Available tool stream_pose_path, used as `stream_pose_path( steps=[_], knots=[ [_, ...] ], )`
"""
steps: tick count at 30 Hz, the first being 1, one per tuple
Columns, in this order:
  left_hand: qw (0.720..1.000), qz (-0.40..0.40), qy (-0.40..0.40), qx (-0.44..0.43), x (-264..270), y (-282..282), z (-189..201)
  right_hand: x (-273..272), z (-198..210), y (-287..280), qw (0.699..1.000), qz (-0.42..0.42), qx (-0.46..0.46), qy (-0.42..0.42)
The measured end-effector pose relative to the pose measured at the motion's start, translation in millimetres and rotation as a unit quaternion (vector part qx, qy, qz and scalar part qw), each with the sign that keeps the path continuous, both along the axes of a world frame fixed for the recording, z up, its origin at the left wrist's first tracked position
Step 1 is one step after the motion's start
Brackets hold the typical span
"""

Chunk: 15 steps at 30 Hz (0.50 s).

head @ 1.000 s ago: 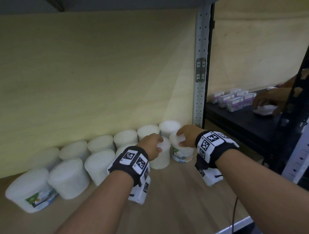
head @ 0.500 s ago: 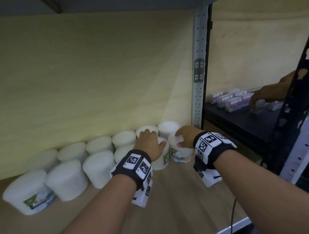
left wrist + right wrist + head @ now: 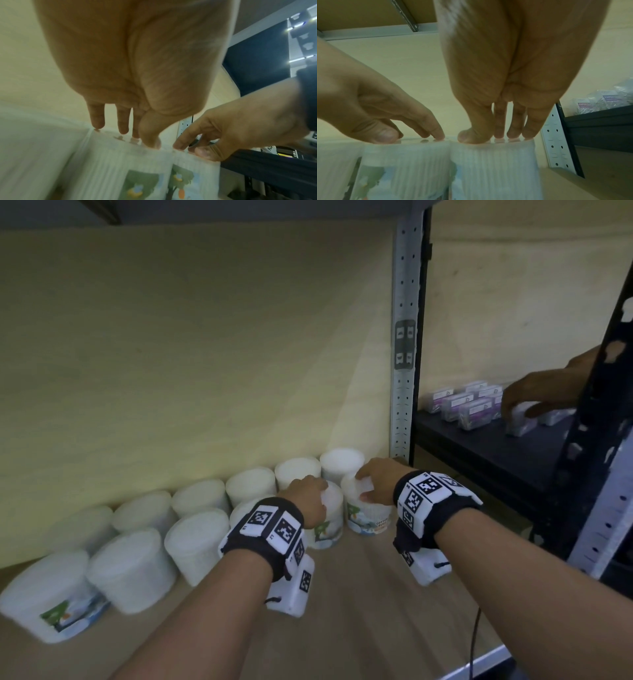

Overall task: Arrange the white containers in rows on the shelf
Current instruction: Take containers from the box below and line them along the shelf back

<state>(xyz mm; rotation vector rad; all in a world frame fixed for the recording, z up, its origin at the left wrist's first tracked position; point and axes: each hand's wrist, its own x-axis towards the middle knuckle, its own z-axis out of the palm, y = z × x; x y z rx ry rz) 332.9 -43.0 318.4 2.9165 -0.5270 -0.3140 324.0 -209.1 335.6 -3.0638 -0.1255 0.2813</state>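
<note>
Our left hand (image 3: 308, 498) has slid onto the front tub (image 3: 330, 525); right hand (image 3: 376, 479) tops the neighbouring tub (image 3: 368, 517); straight fingertips press lids, nothing clamped.

Upright white containers (image 3: 200, 498) in two rows

Front-row container (image 3: 368, 517) at far rt end of shelf: picture label w/ small print reading "COTTON"; 2nd word too blurred to read. Neighbouring dark shelf: clear boxes (image 3: 590, 104) w/ purple labels, "PAPER" legible in rt wrist view, remaining letters unclear. Wrist bands (image 3: 424, 491): b/w square code markers. Labels on other containers too blurred to read.
</note>
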Motion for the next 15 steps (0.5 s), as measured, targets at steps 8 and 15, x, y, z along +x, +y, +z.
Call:
stream_pose_path(
  steps=[8,15],
  knots=[
    [0.994,0.047,-0.06,-0.071,-3.0,-3.0,5.6,0.3,-2.0,-2.4,1.0,-0.01,0.02,-0.003],
    [0.991,0.079,-0.105,0.014,-2.5,-7.0,-12.9,1.4,-4.4,-3.5,1.0,-0.008,0.021,-0.007]
  ],
)
